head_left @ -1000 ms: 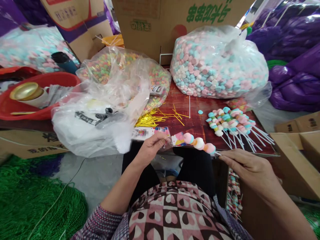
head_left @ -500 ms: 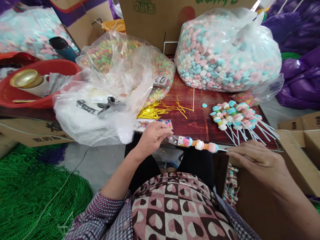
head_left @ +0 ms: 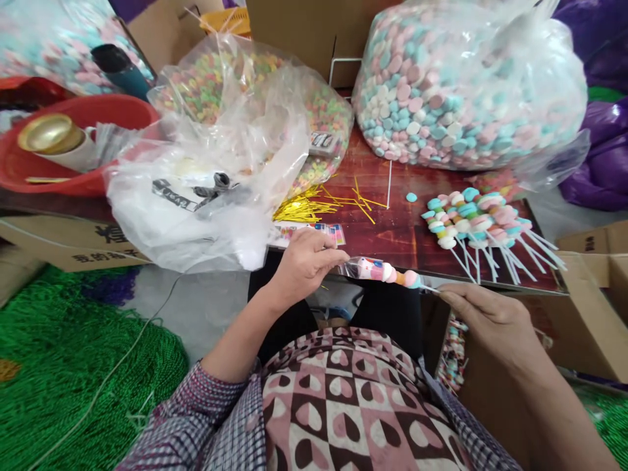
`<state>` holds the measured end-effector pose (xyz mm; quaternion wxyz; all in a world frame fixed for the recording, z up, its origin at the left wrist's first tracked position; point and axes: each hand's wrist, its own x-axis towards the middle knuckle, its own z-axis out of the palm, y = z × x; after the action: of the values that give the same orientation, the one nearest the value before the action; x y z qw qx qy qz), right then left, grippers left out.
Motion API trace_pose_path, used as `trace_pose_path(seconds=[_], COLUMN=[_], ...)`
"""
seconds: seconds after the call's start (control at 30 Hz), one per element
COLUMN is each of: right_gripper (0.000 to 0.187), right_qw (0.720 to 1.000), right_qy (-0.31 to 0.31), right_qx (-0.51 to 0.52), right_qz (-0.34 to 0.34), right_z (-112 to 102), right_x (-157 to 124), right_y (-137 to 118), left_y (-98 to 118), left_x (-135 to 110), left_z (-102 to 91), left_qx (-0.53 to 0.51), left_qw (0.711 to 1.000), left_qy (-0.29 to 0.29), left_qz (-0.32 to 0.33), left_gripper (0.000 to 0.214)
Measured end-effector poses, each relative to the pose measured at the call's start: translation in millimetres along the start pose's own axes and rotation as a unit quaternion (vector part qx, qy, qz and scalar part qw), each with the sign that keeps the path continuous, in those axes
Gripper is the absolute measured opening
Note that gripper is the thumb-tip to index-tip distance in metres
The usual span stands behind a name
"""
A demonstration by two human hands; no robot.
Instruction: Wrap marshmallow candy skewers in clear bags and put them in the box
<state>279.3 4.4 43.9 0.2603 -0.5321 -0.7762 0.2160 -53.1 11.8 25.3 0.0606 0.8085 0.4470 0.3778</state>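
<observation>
A marshmallow skewer (head_left: 405, 279) lies level between my hands at the table's front edge. Its left part sits inside a clear wrapper with a printed label (head_left: 371, 268). My left hand (head_left: 308, 263) pinches the wrapper's left end. At the other end, my right hand (head_left: 490, 314) is closed on the white stick. Just behind my left hand are flat printed packets (head_left: 333, 233) and a bunch of gold twist ties (head_left: 301, 208). A pile of marshmallow skewers (head_left: 473, 219) with white sticks rests on the table to the right.
Big clear bags of marshmallows (head_left: 466, 98) and colourful ring candies (head_left: 324, 118) stand at the back. A white plastic bag (head_left: 196, 229) hangs over the front edge beside a red basin (head_left: 122, 108). Below right, a cardboard box holds more skewers (head_left: 454, 356).
The skewer has gone deeper into the wrapper, so fewer bare marshmallows show. My right hand has come a little left, nearer my left hand. The view has shifted slightly.
</observation>
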Motion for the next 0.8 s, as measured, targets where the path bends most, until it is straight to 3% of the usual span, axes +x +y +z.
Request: trace_pose_path(seconds=[0.27, 0.4, 0.6, 0.8], right_gripper=[0.035, 0.035, 0.029, 0.025], right_qw=[0.993, 0.985, 0.991, 0.972], right_qy=[-0.115, -0.166, -0.087, -0.073], right_qx=[0.015, 0.041, 0.090, 0.190], right_qz=[-0.007, -0.005, 0.048, 0.120], right_z=[8.9, 13.7, 29.0, 51.7], right_x=[3.6, 3.0, 0.5, -2.3], right_y=[-7.5, -8.2, -6.4, -7.6], left_y=[-5.2, -4.1, 0.1, 3.4], left_x=[-0.7, 0.5, 1.6, 10.8], left_z=[5.7, 5.6, 3.6, 2.1], left_qx=[0.046, 0.058, 0.074, 0.065], left_qw=[0.997, 0.997, 0.995, 0.993], left_qy=[0.048, 0.053, 0.066, 0.100], left_qz=[0.036, 0.020, 0.022, 0.009], left_gripper=[0.018, 0.019, 0.022, 0.017])
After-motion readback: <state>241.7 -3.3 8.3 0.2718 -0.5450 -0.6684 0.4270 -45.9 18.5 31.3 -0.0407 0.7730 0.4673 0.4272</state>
